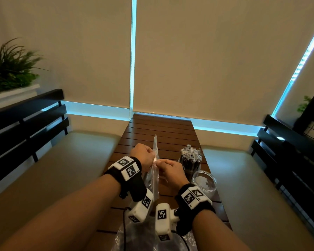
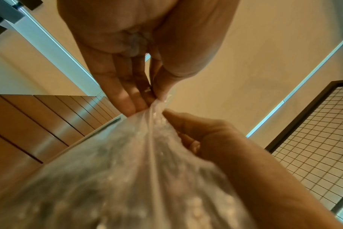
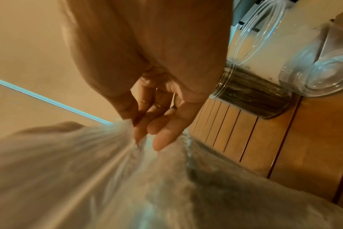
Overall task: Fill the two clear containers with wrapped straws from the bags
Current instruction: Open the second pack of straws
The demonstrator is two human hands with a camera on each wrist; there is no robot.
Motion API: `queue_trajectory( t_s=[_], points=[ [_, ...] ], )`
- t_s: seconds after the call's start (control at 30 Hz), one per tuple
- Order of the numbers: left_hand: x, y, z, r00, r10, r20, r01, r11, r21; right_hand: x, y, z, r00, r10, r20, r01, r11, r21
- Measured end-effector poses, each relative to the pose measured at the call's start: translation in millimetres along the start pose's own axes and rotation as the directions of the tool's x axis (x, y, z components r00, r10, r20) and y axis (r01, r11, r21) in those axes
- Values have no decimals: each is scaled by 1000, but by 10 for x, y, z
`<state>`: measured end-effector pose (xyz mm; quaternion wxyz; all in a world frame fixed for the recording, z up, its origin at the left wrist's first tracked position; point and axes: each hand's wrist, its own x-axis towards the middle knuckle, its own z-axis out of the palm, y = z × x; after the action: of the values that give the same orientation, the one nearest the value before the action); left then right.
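The clear plastic bag is held up at lower centre of the head view, above the slatted table, its top pinched from both sides. It is gripped by the left hand, fingers closed narrowly on the film; it is pinched just beside that by the right hand, fingers curled onto the gathered plastic. To the right, a straw-filled container is seen, and touching it, nearer, an empty container. A fern sits upper left.
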<state>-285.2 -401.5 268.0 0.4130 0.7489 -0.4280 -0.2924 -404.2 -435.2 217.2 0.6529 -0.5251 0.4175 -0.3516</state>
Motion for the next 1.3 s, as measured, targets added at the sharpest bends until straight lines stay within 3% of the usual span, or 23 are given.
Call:
queue_trajectory(
  t_s=[0.17, 0.4, 0.57, 0.97, 1.3],
  points=[
    [53, 42, -16, 1000, -28, 8, 29, 995, -91, 42, -156, 8, 1000, 1, 7, -1, 997, -83],
    [94, 22, -41, 987, -92, 130, 118, 972, -204, 33, -172, -50, 996, 0, 86, 0, 1000, -3],
    [27, 24, -57, 977, -120, 178, 163, 954, -252, 71, -96, -39, 999, 13, 39, -15, 999, 43],
    [4, 113, -59, 969, -147, 201, 191, 956, -223, 94, -185, -32, 996, -47, -72, 53, 995, 87],
    [-2, 173, -59, 977, -139, 164, 165, 974, -156, 57, -172, 14, 999, 2, -34, 2, 994, 111]
  ],
)
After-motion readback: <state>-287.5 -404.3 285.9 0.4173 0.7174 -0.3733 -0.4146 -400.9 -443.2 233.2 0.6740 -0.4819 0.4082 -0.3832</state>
